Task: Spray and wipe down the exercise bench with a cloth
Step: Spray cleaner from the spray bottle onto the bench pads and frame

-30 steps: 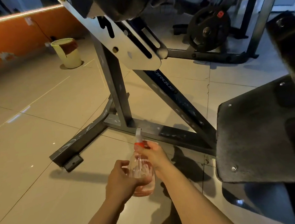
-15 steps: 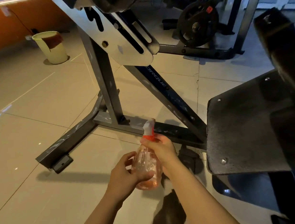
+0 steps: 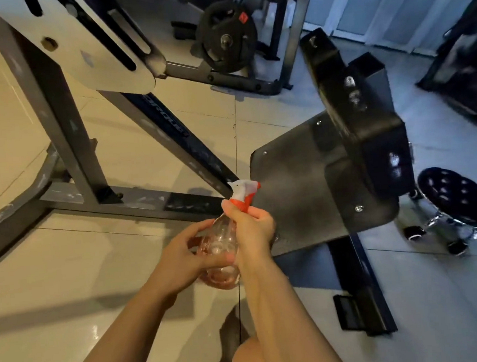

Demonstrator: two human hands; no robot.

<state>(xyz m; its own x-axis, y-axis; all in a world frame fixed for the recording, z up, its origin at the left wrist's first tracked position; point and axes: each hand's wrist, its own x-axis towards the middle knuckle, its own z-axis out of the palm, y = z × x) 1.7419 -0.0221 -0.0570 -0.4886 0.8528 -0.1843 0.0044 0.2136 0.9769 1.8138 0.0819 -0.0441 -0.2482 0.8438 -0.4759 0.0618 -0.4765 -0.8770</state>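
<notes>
While both hands meet at the middle of the view, the spray bottle (image 3: 219,248) stands between them, its clear pinkish body largely covered by fingers. The left hand (image 3: 180,255) cups the lower body, fingers curled round its far side and thumb across the front. The right hand (image 3: 251,231) grasps the neck just under the orange collar; whether a finger rests on the trigger is hidden behind the hand. The white nozzle (image 3: 242,188) points right, toward the dark underside panel of the exercise bench (image 3: 298,193), just beside it. The bench pad (image 3: 354,109) above is smeared by motion blur, with pale patches whose nature is hard to make out. No cloth can be made out. At left the grey steel frame (image 3: 65,131) runs off the top and left edges. A weight plate (image 3: 226,39) sits behind, and a wheeled stool (image 3: 458,200) at right is blurred.
</notes>
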